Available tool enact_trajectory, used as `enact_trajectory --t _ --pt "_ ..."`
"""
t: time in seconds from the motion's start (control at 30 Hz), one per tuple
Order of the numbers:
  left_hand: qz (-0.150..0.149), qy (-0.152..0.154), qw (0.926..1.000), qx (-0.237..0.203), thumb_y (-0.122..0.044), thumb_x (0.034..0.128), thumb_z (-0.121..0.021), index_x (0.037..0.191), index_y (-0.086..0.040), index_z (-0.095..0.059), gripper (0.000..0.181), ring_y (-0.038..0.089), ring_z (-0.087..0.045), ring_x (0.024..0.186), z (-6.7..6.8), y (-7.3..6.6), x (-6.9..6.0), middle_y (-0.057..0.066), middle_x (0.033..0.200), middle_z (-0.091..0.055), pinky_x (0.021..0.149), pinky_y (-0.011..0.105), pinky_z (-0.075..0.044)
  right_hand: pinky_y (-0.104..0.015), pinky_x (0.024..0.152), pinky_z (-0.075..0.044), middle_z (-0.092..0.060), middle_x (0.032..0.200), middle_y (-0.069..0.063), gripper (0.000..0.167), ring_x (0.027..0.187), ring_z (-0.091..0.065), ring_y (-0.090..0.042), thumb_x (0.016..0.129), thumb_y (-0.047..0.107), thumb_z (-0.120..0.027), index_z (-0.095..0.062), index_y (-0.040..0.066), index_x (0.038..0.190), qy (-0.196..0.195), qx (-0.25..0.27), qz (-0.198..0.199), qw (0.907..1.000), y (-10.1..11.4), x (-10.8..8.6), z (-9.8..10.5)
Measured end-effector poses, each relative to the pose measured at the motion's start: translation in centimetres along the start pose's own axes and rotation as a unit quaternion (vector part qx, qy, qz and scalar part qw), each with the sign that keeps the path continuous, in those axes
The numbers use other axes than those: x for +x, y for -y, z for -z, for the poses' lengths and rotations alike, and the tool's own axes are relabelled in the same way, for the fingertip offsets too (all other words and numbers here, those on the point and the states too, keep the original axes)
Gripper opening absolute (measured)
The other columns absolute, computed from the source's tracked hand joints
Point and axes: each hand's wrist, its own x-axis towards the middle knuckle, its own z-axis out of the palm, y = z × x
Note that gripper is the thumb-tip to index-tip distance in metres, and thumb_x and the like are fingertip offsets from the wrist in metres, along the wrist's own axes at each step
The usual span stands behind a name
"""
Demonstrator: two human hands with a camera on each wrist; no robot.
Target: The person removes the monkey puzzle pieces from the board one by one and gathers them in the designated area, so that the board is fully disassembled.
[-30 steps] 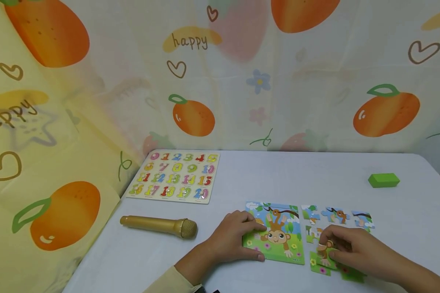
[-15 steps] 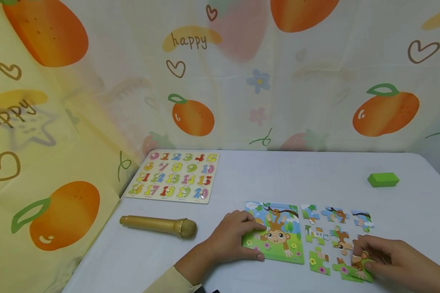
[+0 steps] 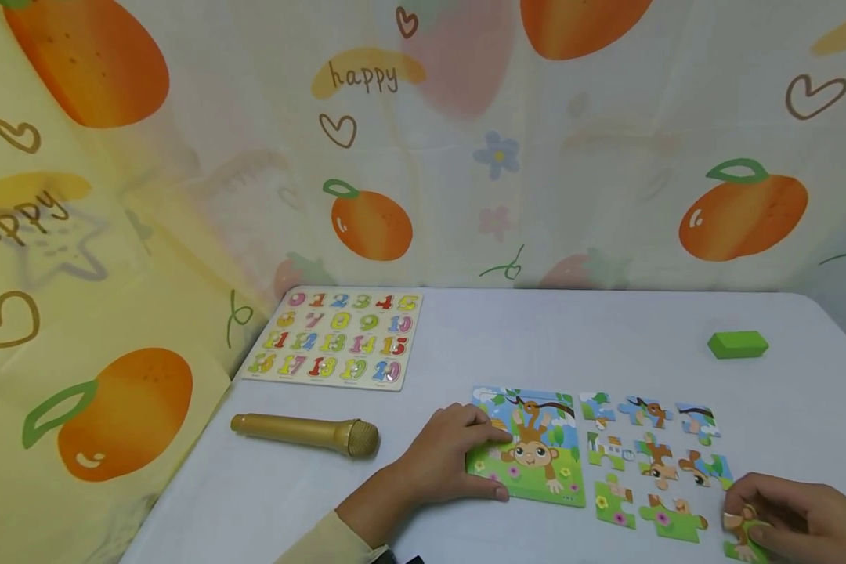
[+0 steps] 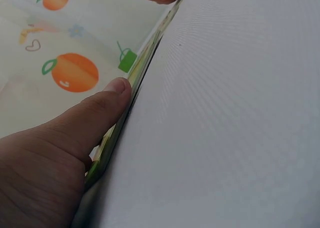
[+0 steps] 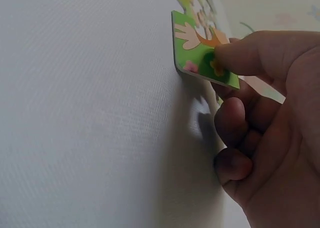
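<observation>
My left hand [image 3: 450,458] rests at the left side of a square monkey puzzle board [image 3: 532,466]. Its index finger touches the picture, and the straight thumb lies along the near edge, also seen in the left wrist view. At the lower right, my right hand [image 3: 804,517] pinches a puzzle piece [image 3: 743,533] between thumb and fingers. In the right wrist view this puzzle piece [image 5: 197,45] shows green grass, a pale paw and flowers, tilted just off the table. Several loose puzzle pieces [image 3: 666,474] lie in spaced rows between the board and the right hand.
A number board [image 3: 334,341] lies at the back left, with a gold microphone [image 3: 303,435] in front of it. A green block [image 3: 738,345] sits at the back right. A fruit-print cloth [image 3: 458,196] hangs behind the white table [image 3: 557,337].
My right hand has moved right and toward me with the pinched piece, from above the near-row pieces to their right side, uncovering the pieces beneath. The left hand and board have stayed still.
</observation>
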Motion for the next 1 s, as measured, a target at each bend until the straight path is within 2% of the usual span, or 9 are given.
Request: enact_trajectory --t 0.2,0.23,0.33,0.43,0.5,0.63,0.77,0.9,1.0 --pt "0.0 -0.001 1.0 0.0 -0.065 0.0796 -0.087 0.139 -0.036 -0.071 0.068 0.004 -0.047 0.105 0.0 0.0 0.1 -0.014 0.117 -0.056 0.101 0.031 -0.041 -0.027 0.052 -0.035 -0.066 0.107 0.024 0.036 0.065 -0.049 -0.005 0.091 -0.01 -0.075 -0.073 0.016 0.116 -0.047 -0.017 0.044 0.9978 -0.4 0.0 -0.4" --pt "0.0 -0.001 1.0 0.0 -0.065 0.0796 -0.087 0.139 -0.036 -0.071 0.068 0.004 -0.047 0.105 0.0 -0.1 0.1 -0.014 0.117 -0.056 0.101 0.031 -0.041 -0.027 0.052 -0.035 -0.065 0.105 0.025 0.034 0.064 -0.048 -0.005 0.092 -0.008 -0.076 -0.073 0.016 0.116 -0.051 -0.026 0.032 0.9978 -0.2 0.0 -0.4" --pt "0.001 -0.001 1.0 0.0 -0.065 0.0798 -0.087 0.139 -0.036 -0.071 0.068 0.005 -0.047 0.106 0.0 0.0 0.0 -0.014 0.117 -0.056 0.101 0.032 -0.041 -0.026 0.053 -0.034 -0.061 0.092 0.021 0.027 0.061 -0.045 -0.003 0.093 0.004 -0.081 -0.073 0.013 0.117 -0.056 -0.069 -0.044 0.9951 0.5 0.3 -0.6" --pt "0.002 -0.001 1.0 0.001 -0.066 0.08 -0.086 0.139 -0.037 -0.071 0.068 0.004 -0.047 0.106 0.0 0.2 0.0 -0.014 0.117 -0.057 0.101 0.032 -0.041 -0.026 0.055 -0.034 -0.053 0.082 0.017 0.029 0.06 -0.042 -0.002 0.091 0.016 -0.085 -0.072 0.011 0.117 -0.053 -0.114 -0.13 0.9836 1.2 0.7 -0.8" --pt "0.003 -0.001 1.0 0.001 -0.066 0.0802 -0.086 0.139 -0.037 -0.07 0.068 0.004 -0.047 0.106 -0.1 0.3 0.0 -0.014 0.118 -0.057 0.101 0.032 -0.041 -0.026 0.055 -0.035 -0.054 0.082 0.016 0.032 0.059 -0.042 -0.002 0.089 0.018 -0.087 -0.073 0.011 0.117 -0.06 -0.125 -0.152 0.9786 1.4 0.9 -1.0" --pt "0.005 -0.002 1.0 0.003 -0.067 0.0802 -0.086 0.139 -0.037 -0.07 0.068 0.005 -0.047 0.106 -0.2 0.5 0.0 -0.014 0.118 -0.057 0.101 0.032 -0.041 -0.026 0.054 -0.034 -0.056 0.082 0.02 0.03 0.058 -0.042 -0.003 0.088 0.018 -0.089 -0.075 0.011 0.113 -0.082 -0.126 -0.137 0.9791 1.2 0.9 -1.1" --pt "0.005 -0.002 1.0 0.004 -0.066 0.0803 -0.086 0.14 -0.037 -0.07 0.068 0.005 -0.047 0.105 -0.3 0.4 -0.1 -0.014 0.119 -0.057 0.1 0.031 -0.041 -0.025 0.052 -0.033 -0.056 0.081 0.026 0.025 0.057 -0.04 -0.001 0.084 0.012 -0.09 -0.077 0.012 0.105 -0.104 -0.138 -0.086 0.9813 0.6 0.6 -1.4" --pt "0.003 0.002 1.0 0.0 -0.067 0.0815 -0.085 0.141 -0.037 -0.069 0.068 0.005 -0.046 0.105 -0.3 0.2 -0.2 -0.014 0.12 -0.057 0.099 0.03 -0.04 -0.025 0.053 -0.035 -0.057 0.082 0.024 0.024 0.06 -0.041 -0.001 0.084 0.013 -0.09 -0.077 0.015 0.105 -0.097 -0.147 -0.114 0.9778 0.6 0.4 -1.5" --pt "0.01 0.009 0.9999 -0.007 -0.067 0.0843 -0.082 0.141 -0.037 -0.069 0.065 0.005 -0.047 0.106 -0.2 0.0 -0.4 -0.014 0.121 -0.058 0.1 0.029 -0.041 -0.025 0.054 -0.037 -0.056 0.082 0.02 0.025 0.061 -0.043 -0.002 0.085 0.013 -0.089 -0.077 0.018 0.105 -0.117 -0.142 -0.136 0.9735 1.1 0.3 -1.7"
